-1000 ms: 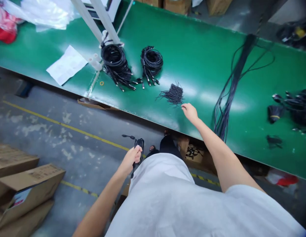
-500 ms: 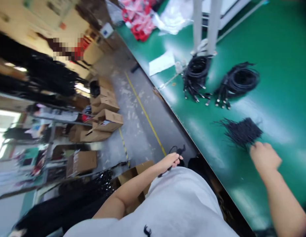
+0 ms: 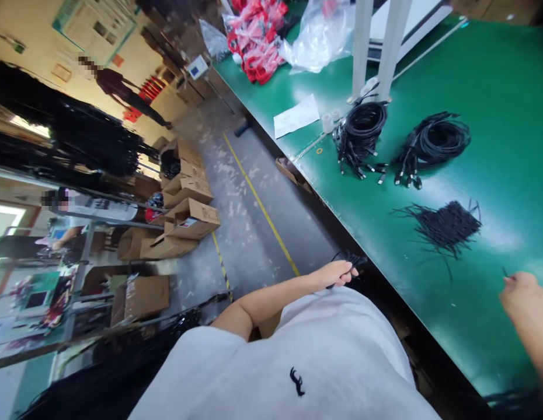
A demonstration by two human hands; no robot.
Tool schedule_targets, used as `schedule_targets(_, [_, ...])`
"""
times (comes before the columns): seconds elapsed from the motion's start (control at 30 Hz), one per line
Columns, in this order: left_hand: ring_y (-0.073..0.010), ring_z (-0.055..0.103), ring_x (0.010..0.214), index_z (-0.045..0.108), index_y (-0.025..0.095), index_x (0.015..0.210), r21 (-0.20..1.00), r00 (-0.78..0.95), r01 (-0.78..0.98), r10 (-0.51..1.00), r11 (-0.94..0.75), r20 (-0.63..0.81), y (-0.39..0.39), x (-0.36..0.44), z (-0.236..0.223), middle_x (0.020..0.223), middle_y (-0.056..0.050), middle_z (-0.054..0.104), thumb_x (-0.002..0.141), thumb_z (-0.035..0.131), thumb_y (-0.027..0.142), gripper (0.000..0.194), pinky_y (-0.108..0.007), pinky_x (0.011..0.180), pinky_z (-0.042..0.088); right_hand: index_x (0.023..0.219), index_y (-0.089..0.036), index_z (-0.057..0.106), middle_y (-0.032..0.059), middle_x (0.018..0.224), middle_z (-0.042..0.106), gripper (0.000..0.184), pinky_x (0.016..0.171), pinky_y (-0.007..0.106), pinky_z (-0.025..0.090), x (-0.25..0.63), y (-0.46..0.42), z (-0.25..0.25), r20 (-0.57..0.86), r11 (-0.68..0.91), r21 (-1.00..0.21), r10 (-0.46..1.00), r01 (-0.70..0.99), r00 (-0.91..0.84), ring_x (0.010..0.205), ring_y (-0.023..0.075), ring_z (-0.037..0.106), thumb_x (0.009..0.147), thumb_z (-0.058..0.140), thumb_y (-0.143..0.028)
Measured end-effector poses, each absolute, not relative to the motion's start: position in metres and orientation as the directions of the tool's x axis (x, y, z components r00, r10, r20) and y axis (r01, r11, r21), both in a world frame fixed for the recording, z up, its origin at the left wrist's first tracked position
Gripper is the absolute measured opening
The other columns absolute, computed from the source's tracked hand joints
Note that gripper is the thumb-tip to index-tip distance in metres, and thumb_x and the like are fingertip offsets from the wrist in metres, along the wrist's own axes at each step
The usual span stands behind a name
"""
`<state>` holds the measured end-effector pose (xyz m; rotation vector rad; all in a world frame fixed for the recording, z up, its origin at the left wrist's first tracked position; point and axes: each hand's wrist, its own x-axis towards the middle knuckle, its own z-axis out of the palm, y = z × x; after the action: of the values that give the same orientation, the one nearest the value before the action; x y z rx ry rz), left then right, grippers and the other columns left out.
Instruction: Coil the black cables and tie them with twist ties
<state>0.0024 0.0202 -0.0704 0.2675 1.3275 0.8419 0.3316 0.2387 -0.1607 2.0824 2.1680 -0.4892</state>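
My left hand [image 3: 339,272] is closed around a coiled black cable [image 3: 355,260], held low in front of my body beside the table edge. Over the table at the right, my right hand [image 3: 523,294] pinches a short thin black twist tie [image 3: 504,271], only its tip showing. A loose pile of black twist ties [image 3: 453,224] lies on the green tabletop, up and left of that hand and apart from it. Beyond the pile rests a coiled cable bundle [image 3: 440,140] with metal plugs. A second coiled bundle [image 3: 363,125] sits left of it, near the white posts.
The green table [image 3: 508,157] runs along my right. On it are a white paper [image 3: 296,115], clear plastic bags [image 3: 319,38] and red bagged items [image 3: 256,41]. Cardboard boxes [image 3: 195,217] stand across the aisle floor [image 3: 249,227]. A person [image 3: 118,87] stands at the far left.
The view has swung left, bringing the aisle and shelves in. My right hand has moved from the pile's edge away to the right with a twist tie. My left hand still holds the cable.
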Motion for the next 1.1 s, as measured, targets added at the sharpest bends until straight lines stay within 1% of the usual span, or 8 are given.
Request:
schedule_targets(0.1, [-0.0048,0.025,0.038,0.053,0.016,0.082,0.594,0.041,-0.407,0.664,0.694,-0.747,0.021,0.000,-0.060,0.051,0.007,0.036,0.101,0.029,0.023,0.031,-0.021,0.041,0.018,0.105,-0.027,0.062,0.0358,0.097,0.064,0.045,0.063,0.051,0.034,0.307,0.181,-0.120,-0.335,-0.091,-0.216,0.942,0.972,0.014,0.089,0.0385,0.066,0.087,0.028,-0.049])
schedule_targets(0.27, [-0.0047,0.031,0.043,0.052,0.016,0.092,0.714,0.075,-0.350,0.778,0.606,-0.624,0.013,-0.002,-0.039,0.058,0.007,0.043,0.100,0.042,0.032,0.020,-0.016,0.044,0.024,0.079,-0.024,0.063,0.0072,0.083,0.067,0.024,0.074,0.038,0.046,0.213,0.056,-0.075,-0.527,-0.218,-0.805,0.689,0.553,-0.497,0.075,0.0215,0.058,0.077,0.056,-0.047])
schedule_targets(0.4, [-0.0041,0.035,0.051,0.052,0.015,0.085,0.764,0.226,-0.304,0.823,0.568,-0.522,0.004,-0.008,-0.030,0.067,0.004,0.049,0.091,0.060,0.048,0.034,-0.017,0.048,0.027,0.070,-0.021,0.055,-0.0051,0.055,0.043,0.031,0.049,0.024,0.031,0.142,0.032,-0.086,-0.611,-0.633,-0.769,0.689,0.087,-0.390,0.050,0.0083,0.032,0.068,0.069,-0.048])
schedule_targets(0.53, [-0.0033,0.031,0.047,0.048,0.017,0.091,0.677,0.269,-0.411,0.791,0.611,-0.550,-0.003,-0.012,-0.034,0.063,0.007,0.045,0.082,0.069,0.054,0.043,-0.017,0.046,0.024,0.074,-0.019,0.058,-0.0046,0.061,0.052,0.031,0.053,0.022,0.037,0.116,0.043,-0.082,-0.565,-0.703,-0.682,0.682,-0.203,-0.465,0.055,0.0071,0.041,0.058,0.078,-0.038])
schedule_targets(0.67, [-0.0026,0.036,0.047,0.045,0.018,0.090,0.694,0.111,-0.474,0.819,0.541,-0.563,-0.007,-0.012,-0.038,0.065,0.006,0.050,0.079,0.073,0.051,0.045,-0.016,0.048,0.026,0.075,-0.018,0.059,-0.0027,0.065,0.058,0.033,0.059,0.022,0.045,0.112,0.046,-0.074,-0.556,-0.723,-0.644,0.666,-0.249,-0.497,0.059,0.0079,0.050,0.058,0.081,-0.035])
schedule_targets(0.9, [-0.0047,0.037,0.049,0.051,0.017,0.132,0.735,-0.022,-0.443,0.814,0.513,-0.581,-0.007,-0.016,-0.042,0.063,0.008,0.046,0.086,0.069,0.040,0.055,-0.019,0.050,0.028,0.091,-0.021,0.054,-0.0060,0.063,0.056,0.049,0.056,0.026,0.046,0.107,0.049,-0.077,-0.507,-0.770,-0.593,0.584,-0.236,-0.633,0.052,0.0105,0.052,0.058,0.085,-0.041])
schedule_targets(1.0, [-0.0050,0.035,0.051,0.057,0.016,0.127,0.799,-0.066,-0.348,0.837,0.491,-0.543,-0.006,-0.020,-0.040,0.065,0.007,0.045,0.089,0.065,0.040,0.046,-0.019,0.049,0.028,0.084,-0.018,0.058,-0.0054,0.061,0.051,0.036,0.054,0.023,0.037,0.117,0.045,-0.082,-0.522,-0.716,-0.692,0.587,-0.096,-0.619,0.052,0.0077,0.043,0.069,0.076,-0.046])
schedule_targets(1.1, [-0.0049,0.033,0.051,0.059,0.015,0.111,0.809,-0.025,-0.310,0.846,0.500,-0.533,-0.006,-0.022,-0.037,0.066,0.006,0.046,0.091,0.061,0.042,0.033,-0.019,0.049,0.027,0.079,-0.017,0.064,-0.0012,0.070,0.058,0.024,0.061,0.025,0.037,0.126,0.041,-0.085,-0.405,-0.429,-0.900,0.765,0.074,-0.500,0.061,0.0099,0.047,0.080,0.065,-0.042])
